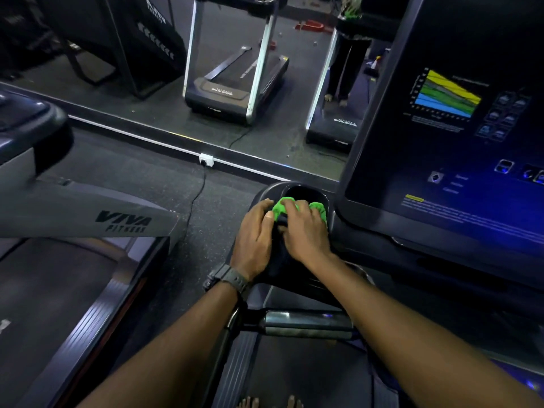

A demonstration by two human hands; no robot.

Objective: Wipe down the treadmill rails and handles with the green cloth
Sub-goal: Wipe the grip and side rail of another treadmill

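The green cloth point(281, 206) lies bunched at the near edge of the black cup holder point(306, 192) on the left side of the treadmill console. My right hand point(304, 231) lies over the cloth with its fingers curled into it. My left hand point(255, 238), a dark watch on its wrist, rests on the console's left edge with its fingertips touching the cloth. Most of the cloth is hidden under my hands. A shiny metal handle point(306, 323) runs across below my forearms.
The big console screen point(459, 119) rises at the right. A second treadmill marked VIVA point(88, 222) stands at the left. A wall mirror point(206, 83) ahead reflects treadmills. A wall socket point(206, 159) feeds a cable across the floor. My bare toes point(269, 402) show at the bottom.
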